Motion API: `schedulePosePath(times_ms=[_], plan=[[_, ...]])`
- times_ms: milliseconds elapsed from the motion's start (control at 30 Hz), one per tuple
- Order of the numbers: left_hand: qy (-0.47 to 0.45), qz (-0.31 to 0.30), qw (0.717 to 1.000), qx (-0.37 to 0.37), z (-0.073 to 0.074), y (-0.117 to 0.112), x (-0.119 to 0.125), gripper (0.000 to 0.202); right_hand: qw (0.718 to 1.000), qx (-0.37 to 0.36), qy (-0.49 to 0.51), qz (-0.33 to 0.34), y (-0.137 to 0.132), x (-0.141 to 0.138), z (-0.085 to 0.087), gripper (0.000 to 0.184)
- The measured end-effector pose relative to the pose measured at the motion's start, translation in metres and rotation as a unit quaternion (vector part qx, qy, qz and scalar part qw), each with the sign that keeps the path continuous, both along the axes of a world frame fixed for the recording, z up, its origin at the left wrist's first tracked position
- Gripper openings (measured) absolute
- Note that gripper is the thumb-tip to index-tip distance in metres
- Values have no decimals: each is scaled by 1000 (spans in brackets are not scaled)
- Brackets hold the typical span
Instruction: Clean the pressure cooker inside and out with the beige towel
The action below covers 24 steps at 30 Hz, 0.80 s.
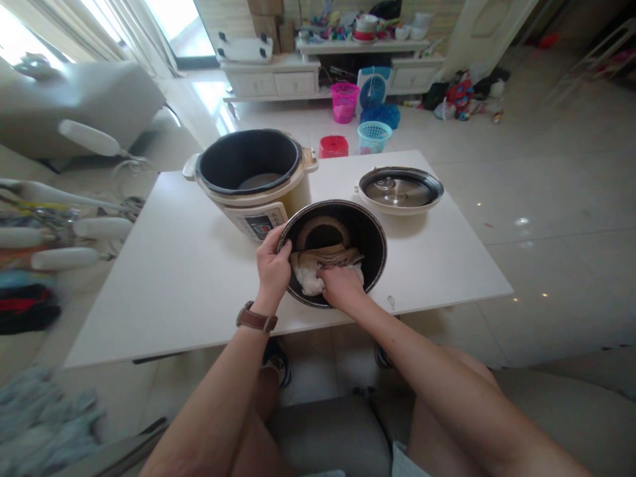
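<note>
A dark round inner pot (pixel 375 248) is tilted toward me above the near edge of the white table. My left hand (pixel 274 265) grips its left rim, thumb on the inside and fingers behind. Inside the pot, my right hand (pixel 342 286) presses a bunched white and tan cloth (pixel 311 275) against the wall; its fingertips are partly buried in the cloth. Behind the pot to the left stands the cream pressure cooker body (pixel 293 192), its top uncovered and a control panel on its front. The cooker lid (pixel 397 192) lies upside down at the back right.
The white table (pixel 199 291) has its near edge close to my knees. Beyond it on the floor are a pink basket (pixel 344 103), a light blue basket (pixel 374 137) and a red stool or bin (pixel 334 146). White-ended racks (pixel 102 228) stand at the left.
</note>
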<state>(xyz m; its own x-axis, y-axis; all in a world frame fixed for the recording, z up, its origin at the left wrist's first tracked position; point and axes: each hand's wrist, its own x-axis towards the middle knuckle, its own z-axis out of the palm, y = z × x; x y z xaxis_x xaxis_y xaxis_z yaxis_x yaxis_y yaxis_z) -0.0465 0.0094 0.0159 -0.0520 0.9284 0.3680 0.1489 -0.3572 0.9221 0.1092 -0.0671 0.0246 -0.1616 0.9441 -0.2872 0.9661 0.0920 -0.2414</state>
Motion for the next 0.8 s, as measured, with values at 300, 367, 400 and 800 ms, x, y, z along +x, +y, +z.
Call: schedulePosePath(times_ms=[300,367,400,800], plan=[[-35,61,997,14,-5,-19,14,30,979,15,176,-103,13,-24,-5,50],[-29,66,997,16,-4,-22,17,30,977,20,187,-100,14,-27,-5,48],[-25,66,997,16,-4,-23,18,30,979,22,181,-92,15,-27,-5,46],[-48,85,995,-7,-7,-14,19,30,999,-34,-30,-16,15,14,3,38]])
